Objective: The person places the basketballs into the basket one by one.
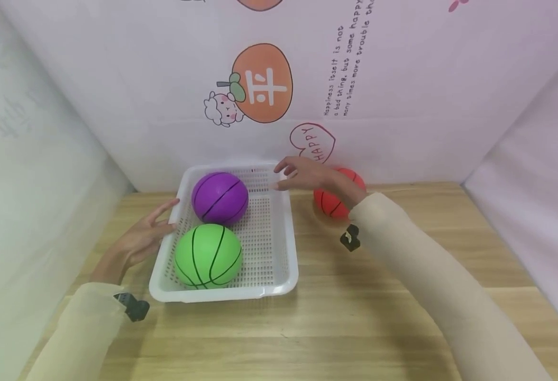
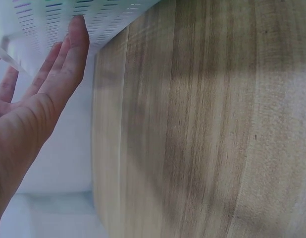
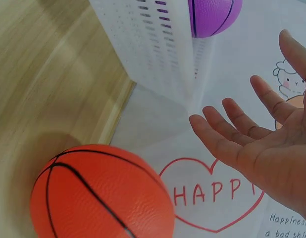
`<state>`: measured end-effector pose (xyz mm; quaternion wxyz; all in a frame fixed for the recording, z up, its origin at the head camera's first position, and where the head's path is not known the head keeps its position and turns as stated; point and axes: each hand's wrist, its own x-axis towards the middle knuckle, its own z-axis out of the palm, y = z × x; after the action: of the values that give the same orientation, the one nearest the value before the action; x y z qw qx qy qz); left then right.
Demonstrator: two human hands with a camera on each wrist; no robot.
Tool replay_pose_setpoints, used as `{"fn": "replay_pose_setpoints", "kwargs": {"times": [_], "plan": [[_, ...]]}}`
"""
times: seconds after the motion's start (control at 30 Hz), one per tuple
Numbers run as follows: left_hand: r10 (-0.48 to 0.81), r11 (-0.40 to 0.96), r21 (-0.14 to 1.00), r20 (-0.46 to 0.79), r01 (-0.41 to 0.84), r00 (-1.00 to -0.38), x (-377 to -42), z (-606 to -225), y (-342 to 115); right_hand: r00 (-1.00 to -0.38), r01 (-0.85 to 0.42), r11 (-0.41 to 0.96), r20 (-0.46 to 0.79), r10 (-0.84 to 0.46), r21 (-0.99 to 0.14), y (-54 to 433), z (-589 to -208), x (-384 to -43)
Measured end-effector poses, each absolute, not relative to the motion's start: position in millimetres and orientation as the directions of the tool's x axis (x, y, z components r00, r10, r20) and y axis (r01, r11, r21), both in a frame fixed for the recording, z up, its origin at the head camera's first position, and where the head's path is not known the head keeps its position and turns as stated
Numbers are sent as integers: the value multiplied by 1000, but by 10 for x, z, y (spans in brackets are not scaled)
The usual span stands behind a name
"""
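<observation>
A white plastic basket [image 1: 259, 292] with slotted walls holds a purple ball [image 1: 219, 198] at its back left and a green ball [image 1: 208, 256] at its front left, both marked like basketballs. Against the basket's left side my left hand [image 1: 142, 238] rests with fingers extended; the left wrist view shows its fingertips [image 2: 77, 26] at the slotted wall. Over the basket's back right corner hovers my right hand [image 1: 302, 173], its fingers spread and nothing in them. An orange-red ball [image 3: 103, 193] sits on the table right of the basket, partly behind my right wrist in the head view.
The basket stands on a wood-grain table [image 1: 336, 328]. White cloth walls [image 1: 402, 95] rise behind and on both sides; the back one carries printed fruit drawings, lettering and a red heart [image 3: 212, 196]. Dark wrist mounts [image 1: 350, 238] stick out from both sleeves.
</observation>
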<state>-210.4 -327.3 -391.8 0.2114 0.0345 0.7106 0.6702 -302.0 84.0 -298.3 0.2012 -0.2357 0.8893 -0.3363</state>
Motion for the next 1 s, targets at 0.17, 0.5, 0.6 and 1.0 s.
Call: {"fn": "replay_pose_setpoints", "kwargs": {"times": [0.17,0.5,0.6,1.0], "plan": [[348,98,967,-255,-235,-902,-2101,-3940,-3266,-810,-270,656,-201,-550,-705,941,-3026,-2979],[349,104,968,-250,-227,-903,-2130,-3911,-3301,-821,-257,607,-162,-548,-752,1088,-2993,-2948],[347,114,967,-254,-228,-903,-2123,-3897,-3312,-830,-250,614,-161,-534,-749,1129,-2983,-2953],[358,133,965,-259,-225,-897,-2091,-3901,-3272,-866,-220,631,-150,-478,-744,1397,-3028,-2927]]}}
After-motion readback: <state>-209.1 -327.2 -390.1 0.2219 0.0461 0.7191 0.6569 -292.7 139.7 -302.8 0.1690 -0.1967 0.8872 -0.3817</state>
